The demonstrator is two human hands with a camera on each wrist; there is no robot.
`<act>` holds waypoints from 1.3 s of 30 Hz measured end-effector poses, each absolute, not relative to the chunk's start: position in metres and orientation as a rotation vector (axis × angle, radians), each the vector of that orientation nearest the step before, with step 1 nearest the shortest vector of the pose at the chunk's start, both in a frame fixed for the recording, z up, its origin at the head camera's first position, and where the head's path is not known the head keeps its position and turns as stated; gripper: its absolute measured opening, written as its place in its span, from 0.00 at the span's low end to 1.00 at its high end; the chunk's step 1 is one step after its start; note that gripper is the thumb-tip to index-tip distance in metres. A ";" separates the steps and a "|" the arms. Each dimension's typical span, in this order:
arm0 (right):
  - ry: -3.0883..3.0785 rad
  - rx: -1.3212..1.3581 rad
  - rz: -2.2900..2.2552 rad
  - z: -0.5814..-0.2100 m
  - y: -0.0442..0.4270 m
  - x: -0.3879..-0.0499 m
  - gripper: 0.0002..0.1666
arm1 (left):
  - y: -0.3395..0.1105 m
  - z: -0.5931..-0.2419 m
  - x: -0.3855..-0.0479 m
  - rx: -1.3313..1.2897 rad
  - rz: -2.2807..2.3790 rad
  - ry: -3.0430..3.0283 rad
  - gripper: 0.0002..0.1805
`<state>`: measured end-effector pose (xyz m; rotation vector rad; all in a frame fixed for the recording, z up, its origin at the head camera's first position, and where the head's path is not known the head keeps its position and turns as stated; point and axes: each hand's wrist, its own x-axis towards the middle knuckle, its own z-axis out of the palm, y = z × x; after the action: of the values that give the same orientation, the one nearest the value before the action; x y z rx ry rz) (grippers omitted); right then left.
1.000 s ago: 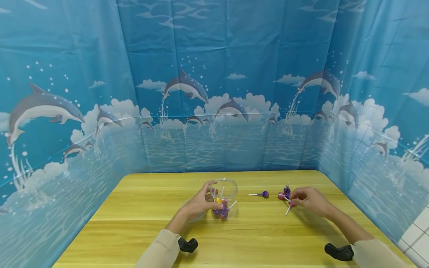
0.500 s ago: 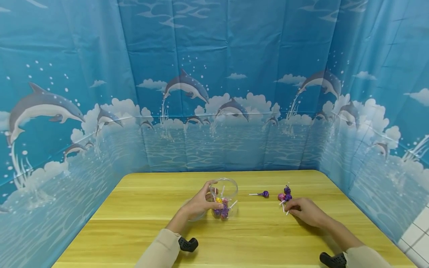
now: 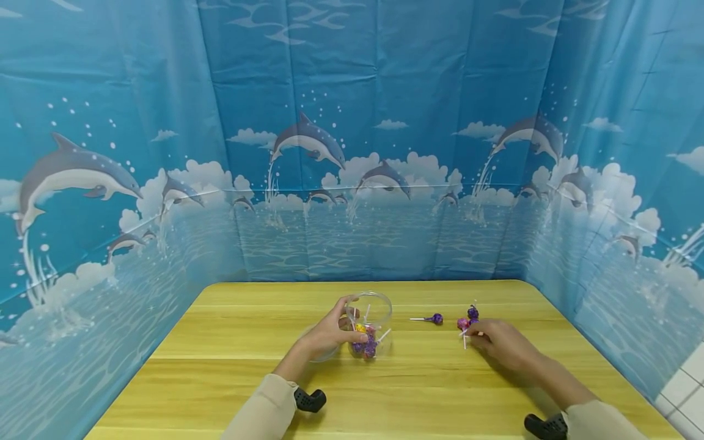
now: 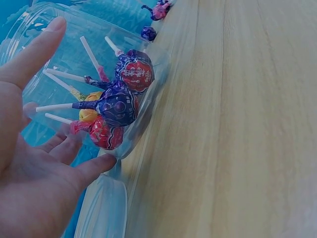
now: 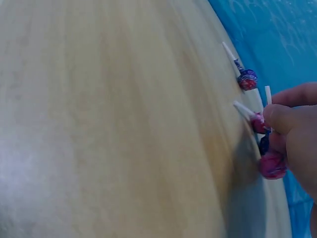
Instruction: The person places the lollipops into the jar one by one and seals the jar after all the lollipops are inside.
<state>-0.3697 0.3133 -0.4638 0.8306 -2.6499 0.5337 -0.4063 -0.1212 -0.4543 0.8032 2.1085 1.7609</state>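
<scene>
My left hand [image 3: 330,335] grips a clear plastic jar [image 3: 370,293] by its side. Several wrapped lollipops lie inside it, among them a purple one [image 4: 118,105], a red one [image 4: 106,134] and a yellow one [image 4: 89,114], sticks towards the mouth. Over the small pile at the right, my right hand [image 3: 506,345] pinches a lollipop [image 5: 273,166] by its white stick, its pink-red head showing below the fingers. Beside it lie a pink lollipop [image 3: 463,324] and a purple lollipop [image 3: 472,311]; the fingers partly hide the pile.
A single purple lollipop [image 3: 437,319] lies between jar and pile, stick pointing left. A clear lid-like round piece [image 4: 108,208] rests on the wooden table [image 3: 231,379] beside the left hand. A blue dolphin-print curtain [image 3: 352,238] surrounds the table's back and sides.
The right hand has drawn nearer and slightly left, bringing a lollipop stick with it, and its grip has shifted along the stick. The left hand and the jar stay in place.
</scene>
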 end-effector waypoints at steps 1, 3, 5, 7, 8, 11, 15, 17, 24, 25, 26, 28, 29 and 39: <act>-2.655 0.811 0.546 -0.461 0.313 -0.370 0.09 | -0.121 -0.454 -0.406 0.802 1.761 2.108 0.45; -2.644 0.803 0.579 -0.456 0.313 -0.371 0.10 | -0.121 -0.454 -0.407 0.801 1.760 2.108 0.45; -2.609 0.819 0.592 -0.451 0.314 -0.372 0.10 | -0.122 -0.455 -0.407 0.799 1.762 2.102 0.45; -2.560 0.833 0.606 -0.446 0.314 -0.372 0.09 | -0.122 -0.455 -0.409 0.803 1.765 2.096 0.46; -2.542 0.835 0.613 -0.443 0.313 -0.372 0.08 | -0.122 -0.455 -0.409 0.803 1.769 2.091 0.46; -2.516 0.807 0.645 -0.436 0.313 -0.371 0.07 | -0.122 -0.455 -0.408 0.800 1.770 2.089 0.46; -2.532 0.763 0.699 -0.428 0.310 -0.370 0.07 | -0.122 -0.452 -0.406 0.788 1.762 2.102 0.45; -2.545 0.746 0.728 -0.425 0.309 -0.369 0.06 | -0.122 -0.452 -0.405 0.787 1.763 2.095 0.45; -2.600 0.634 0.847 -0.413 0.300 -0.368 0.03 | -0.121 -0.453 -0.406 0.780 1.776 2.076 0.47; -2.604 0.623 0.859 -0.412 0.298 -0.368 0.03 | -0.121 -0.453 -0.407 0.784 1.777 2.072 0.47; -2.607 0.613 0.870 -0.410 0.297 -0.369 0.03 | -0.121 -0.453 -0.407 0.789 1.778 2.066 0.48; -2.604 0.606 0.889 -0.408 0.293 -0.370 0.04 | -0.121 -0.453 -0.407 0.800 1.780 2.056 0.48; -2.600 0.607 0.891 -0.407 0.292 -0.370 0.03 | -0.122 -0.453 -0.407 0.804 1.783 2.051 0.48; -2.594 0.601 1.034 -0.397 0.274 -0.375 0.03 | -0.123 -0.451 -0.408 0.799 1.749 2.085 0.48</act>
<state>-0.3752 0.2735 -0.3967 0.6013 -2.5943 1.0345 -0.4083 -0.1226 -0.4508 0.7992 2.0851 1.7489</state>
